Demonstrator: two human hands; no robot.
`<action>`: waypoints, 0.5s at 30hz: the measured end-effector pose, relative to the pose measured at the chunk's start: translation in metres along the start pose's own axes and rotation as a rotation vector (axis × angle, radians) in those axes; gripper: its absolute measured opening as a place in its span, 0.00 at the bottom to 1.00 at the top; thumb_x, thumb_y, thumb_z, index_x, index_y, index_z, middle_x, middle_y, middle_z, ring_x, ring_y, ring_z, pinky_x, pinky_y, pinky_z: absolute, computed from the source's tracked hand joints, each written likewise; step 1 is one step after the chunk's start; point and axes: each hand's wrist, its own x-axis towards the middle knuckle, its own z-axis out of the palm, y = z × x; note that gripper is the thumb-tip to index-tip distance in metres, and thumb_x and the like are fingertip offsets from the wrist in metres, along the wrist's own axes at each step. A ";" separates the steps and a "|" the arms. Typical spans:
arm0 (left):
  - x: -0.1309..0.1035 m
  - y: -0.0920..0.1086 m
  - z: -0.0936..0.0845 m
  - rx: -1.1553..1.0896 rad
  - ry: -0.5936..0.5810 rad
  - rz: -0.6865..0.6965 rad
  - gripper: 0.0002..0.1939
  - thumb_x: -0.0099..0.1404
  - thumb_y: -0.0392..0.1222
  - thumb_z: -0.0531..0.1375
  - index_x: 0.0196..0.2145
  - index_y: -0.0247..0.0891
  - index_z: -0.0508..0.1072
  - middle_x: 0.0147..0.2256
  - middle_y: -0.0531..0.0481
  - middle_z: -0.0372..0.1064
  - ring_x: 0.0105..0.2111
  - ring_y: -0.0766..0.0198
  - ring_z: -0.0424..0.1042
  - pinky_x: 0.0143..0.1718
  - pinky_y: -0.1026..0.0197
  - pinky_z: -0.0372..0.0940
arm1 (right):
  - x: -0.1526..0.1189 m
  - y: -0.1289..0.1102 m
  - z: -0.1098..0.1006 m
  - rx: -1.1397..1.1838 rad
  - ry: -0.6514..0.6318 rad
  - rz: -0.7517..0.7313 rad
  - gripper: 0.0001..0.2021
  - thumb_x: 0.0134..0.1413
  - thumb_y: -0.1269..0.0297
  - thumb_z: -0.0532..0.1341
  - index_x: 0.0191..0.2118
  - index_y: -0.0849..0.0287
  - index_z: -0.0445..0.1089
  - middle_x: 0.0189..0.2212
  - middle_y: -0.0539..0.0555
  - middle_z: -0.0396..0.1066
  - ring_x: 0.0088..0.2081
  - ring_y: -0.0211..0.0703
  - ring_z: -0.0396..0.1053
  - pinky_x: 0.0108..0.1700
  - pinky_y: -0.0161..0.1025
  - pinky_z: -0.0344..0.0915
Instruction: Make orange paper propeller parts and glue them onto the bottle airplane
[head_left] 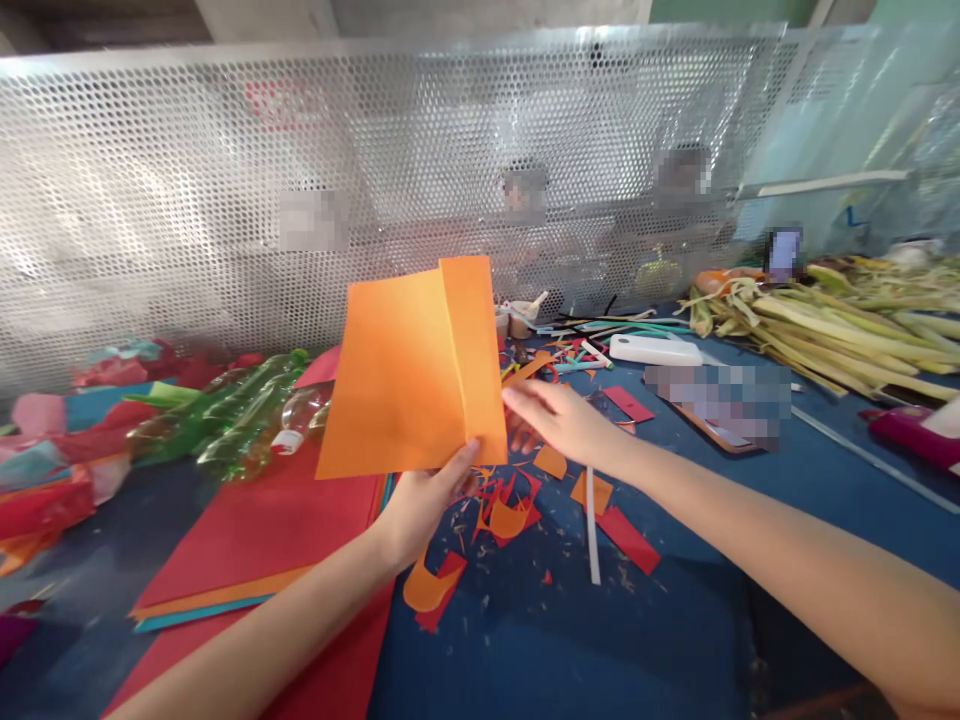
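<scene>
A sheet of orange paper is held upright in front of me, with a strip folded over along its right side. My left hand grips its lower edge, thumb on the front and the other fingers mostly hidden behind. At the right edge, my right hand has its fingertips on the folded strip, the fingers bent together. Orange and red paper scraps lie on the blue table below the hands. Under my left arm is a stack of red, orange and blue sheets.
Green plastic bottles and crumpled coloured paper lie left. A phone, a white oblong device, straws and dried husks lie right. A perforated metal screen stands behind the table, with people beyond it.
</scene>
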 end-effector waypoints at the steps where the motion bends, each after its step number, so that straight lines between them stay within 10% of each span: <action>1: 0.001 -0.001 0.000 -0.016 0.019 0.005 0.19 0.51 0.50 0.68 0.20 0.39 0.62 0.19 0.61 0.51 0.19 0.71 0.52 0.24 0.64 0.57 | 0.003 0.001 -0.008 -0.037 0.042 0.005 0.11 0.64 0.59 0.51 0.36 0.59 0.66 0.27 0.54 0.75 0.26 0.39 0.74 0.28 0.36 0.71; 8: 0.005 -0.009 -0.003 -0.061 0.093 0.015 0.17 0.51 0.50 0.68 0.23 0.38 0.66 0.16 0.63 0.50 0.16 0.72 0.49 0.19 0.66 0.52 | 0.021 0.029 -0.072 -0.331 0.252 0.099 0.08 0.57 0.72 0.56 0.27 0.59 0.65 0.24 0.53 0.73 0.27 0.42 0.72 0.33 0.39 0.68; 15: 0.005 -0.011 -0.005 -0.118 0.064 -0.011 0.17 0.52 0.50 0.68 0.19 0.37 0.68 0.18 0.55 0.64 0.21 0.68 0.62 0.26 0.66 0.59 | 0.023 0.040 -0.067 -0.496 0.155 0.047 0.05 0.51 0.76 0.61 0.29 0.60 0.71 0.31 0.56 0.76 0.35 0.47 0.73 0.41 0.41 0.65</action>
